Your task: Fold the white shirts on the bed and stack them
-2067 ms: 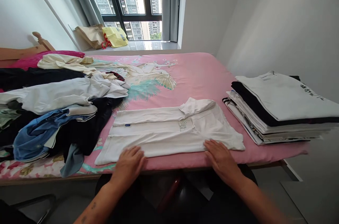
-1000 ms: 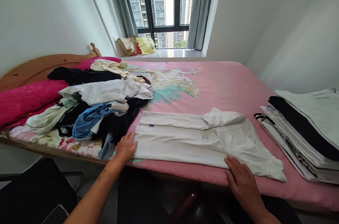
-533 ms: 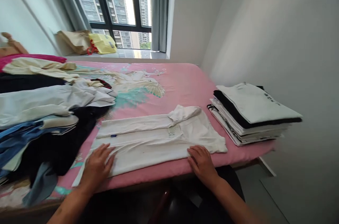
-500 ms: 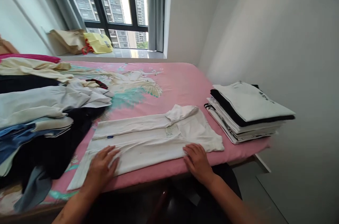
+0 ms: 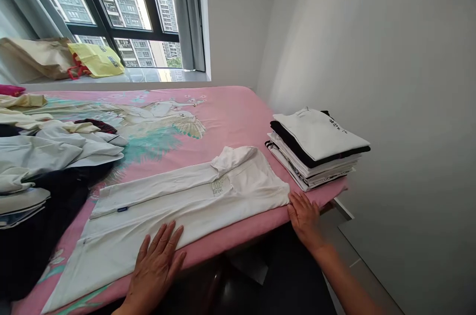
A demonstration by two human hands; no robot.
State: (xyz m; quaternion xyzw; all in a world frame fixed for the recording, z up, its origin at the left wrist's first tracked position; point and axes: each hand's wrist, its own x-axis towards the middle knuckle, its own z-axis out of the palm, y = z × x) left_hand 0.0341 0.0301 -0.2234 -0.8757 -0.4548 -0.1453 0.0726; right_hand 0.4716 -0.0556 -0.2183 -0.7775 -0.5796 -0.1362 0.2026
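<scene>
A white polo shirt [image 5: 178,206], folded lengthwise, lies along the near edge of the pink bed [image 5: 230,116]. My left hand [image 5: 158,263] rests flat on the shirt's near edge, fingers spread. Beyond the shirt's right end, at its sleeve tip, my right hand [image 5: 303,213] lies on the pink sheet with fingers stretched out. Neither hand holds anything.
A stack of folded clothes [image 5: 316,149] sits at the bed's right corner by the wall. A heap of unfolded clothes [image 5: 44,161] covers the left side. Bags [image 5: 70,57] lie on the window sill. Below the bed edge is floor [image 5: 372,235].
The view has swung right. My right hand has slid off the shirt to its right end. My left hand has moved right along the shirt's near edge.
</scene>
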